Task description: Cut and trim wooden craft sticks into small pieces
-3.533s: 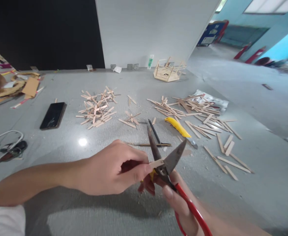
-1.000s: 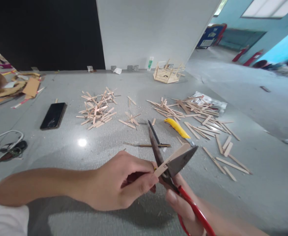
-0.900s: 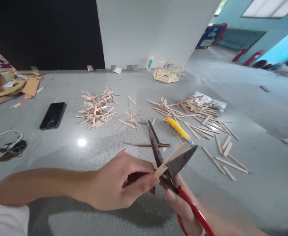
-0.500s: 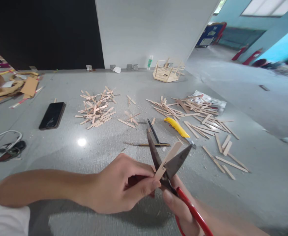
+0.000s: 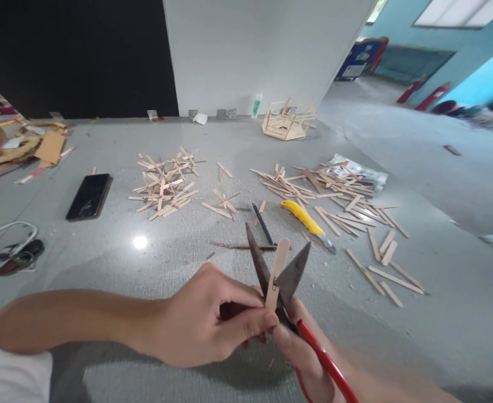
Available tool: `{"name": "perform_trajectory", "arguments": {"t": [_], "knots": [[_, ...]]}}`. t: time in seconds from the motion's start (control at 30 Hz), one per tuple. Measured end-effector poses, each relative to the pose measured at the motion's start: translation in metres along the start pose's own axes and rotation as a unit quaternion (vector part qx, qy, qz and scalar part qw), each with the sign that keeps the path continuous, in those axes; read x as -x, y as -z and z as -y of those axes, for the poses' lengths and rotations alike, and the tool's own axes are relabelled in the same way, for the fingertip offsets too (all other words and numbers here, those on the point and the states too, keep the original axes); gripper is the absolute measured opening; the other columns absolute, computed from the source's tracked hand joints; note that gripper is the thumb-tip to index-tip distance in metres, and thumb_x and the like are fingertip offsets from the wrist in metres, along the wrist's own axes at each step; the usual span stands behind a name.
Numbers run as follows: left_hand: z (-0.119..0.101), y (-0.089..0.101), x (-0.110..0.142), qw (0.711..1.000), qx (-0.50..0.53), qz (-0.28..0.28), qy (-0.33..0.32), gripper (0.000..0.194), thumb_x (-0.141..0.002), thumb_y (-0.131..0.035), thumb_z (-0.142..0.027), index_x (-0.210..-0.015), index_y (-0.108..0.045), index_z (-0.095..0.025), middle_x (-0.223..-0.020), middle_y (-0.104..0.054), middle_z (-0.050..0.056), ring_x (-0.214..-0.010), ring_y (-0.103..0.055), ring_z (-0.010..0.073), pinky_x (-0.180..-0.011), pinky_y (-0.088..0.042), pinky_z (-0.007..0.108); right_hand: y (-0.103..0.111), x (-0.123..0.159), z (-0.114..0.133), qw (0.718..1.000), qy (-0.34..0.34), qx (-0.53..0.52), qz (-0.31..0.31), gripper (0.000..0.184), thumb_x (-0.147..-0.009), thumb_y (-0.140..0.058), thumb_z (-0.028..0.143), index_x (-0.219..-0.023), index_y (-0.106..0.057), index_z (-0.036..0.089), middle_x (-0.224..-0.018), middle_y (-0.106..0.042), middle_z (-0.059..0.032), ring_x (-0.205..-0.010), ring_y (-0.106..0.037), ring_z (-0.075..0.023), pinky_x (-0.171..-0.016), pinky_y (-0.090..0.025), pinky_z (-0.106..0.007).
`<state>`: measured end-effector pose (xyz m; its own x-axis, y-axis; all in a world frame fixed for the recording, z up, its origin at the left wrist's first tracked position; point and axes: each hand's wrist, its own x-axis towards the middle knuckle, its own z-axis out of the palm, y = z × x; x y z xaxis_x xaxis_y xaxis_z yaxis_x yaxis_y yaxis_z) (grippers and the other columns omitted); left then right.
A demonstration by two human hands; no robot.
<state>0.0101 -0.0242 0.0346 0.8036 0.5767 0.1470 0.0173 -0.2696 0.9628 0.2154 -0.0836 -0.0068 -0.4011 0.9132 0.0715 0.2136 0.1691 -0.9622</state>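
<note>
Between thumb and fingers, my left hand pinches the lower end of a wooden popsicle stick, which points upward. My right hand is wrapped round the red handles of a pair of scissors. The scissor blades are spread apart, with the stick lying between them. A small dark mark shows on the stick close to where the blades cross. Just beyond the blades lie a black pen and a yellow utility knife.
Loose sticks form a pile at left and another at right beside a plastic wrapper. A phone and a white cable lie left. A stick frame and a glue tube stand at the back.
The stick has turned more upright. The scissors have shifted slightly left and down, and their blades are a little closer together. My left hand has barely moved.
</note>
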Motion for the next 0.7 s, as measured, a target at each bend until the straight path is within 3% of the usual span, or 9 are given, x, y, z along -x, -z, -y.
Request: {"name": "perform_trajectory", "arguments": {"t": [0.2, 0.5, 0.6, 0.7], "knots": [[-0.0032, 0.0005, 0.0001, 1.0, -0.002, 0.006, 0.014, 0.042, -0.105, -0.052, -0.035, -0.071, -0.064, -0.012, -0.058, -0.052, -0.003, -0.048, -0.034, 0.0044, -0.045, -0.027, 0.016, -0.0006, -0.002, 0.0009, 0.999, 0.013, -0.001, 0.033, 0.02, -0.1, -0.049, 0.038, -0.091, -0.056, 0.021, -0.082, -0.066, -0.005, -0.071, -0.063, -0.016, -0.064, -0.056, -0.027], [-0.0014, 0.0012, 0.0013, 1.0, -0.021, 0.007, 0.02, 0.042, -0.104, -0.051, -0.035, -0.074, -0.068, -0.011, -0.058, -0.053, -0.002, -0.05, -0.042, 0.0053, -0.048, -0.032, 0.015, -0.0021, -0.003, 0.0001, 1.0, 0.003, -0.022, 0.015, 0.028, -0.099, -0.049, 0.043, -0.088, -0.059, 0.02, -0.077, -0.067, -0.0059, -0.067, -0.062, -0.0181, -0.062, -0.054, -0.03], [-0.0017, -0.0004, 0.0019, 1.0, -0.01, 0.002, 0.023, 0.04, -0.104, -0.051, -0.033, -0.074, -0.066, -0.012, -0.06, -0.056, -0.002, -0.05, -0.043, 0.0049, -0.049, -0.033, 0.015, -0.0044, -0.0035, -0.002, 0.999, 0.005, -0.046, -0.001, 0.03, -0.1, -0.05, 0.048, -0.095, -0.059, 0.019, -0.081, -0.067, -0.006, -0.068, -0.061, -0.0176, -0.061, -0.053, -0.029], [-0.0021, -0.002, 0.0033, 0.999, 0.01, -0.014, 0.034, 0.038, -0.103, -0.055, -0.033, -0.071, -0.062, -0.013, -0.061, -0.058, -0.002, -0.053, -0.047, 0.0049, -0.051, -0.035, 0.014, -0.0033, -0.0078, 0.0013, 0.998, -0.003, -0.068, 0.012, 0.042, -0.1, -0.048, 0.058, -0.086, -0.06, 0.02, -0.073, -0.062, -0.0035, -0.063, -0.057, -0.0157, -0.058, -0.051, -0.028]]}}
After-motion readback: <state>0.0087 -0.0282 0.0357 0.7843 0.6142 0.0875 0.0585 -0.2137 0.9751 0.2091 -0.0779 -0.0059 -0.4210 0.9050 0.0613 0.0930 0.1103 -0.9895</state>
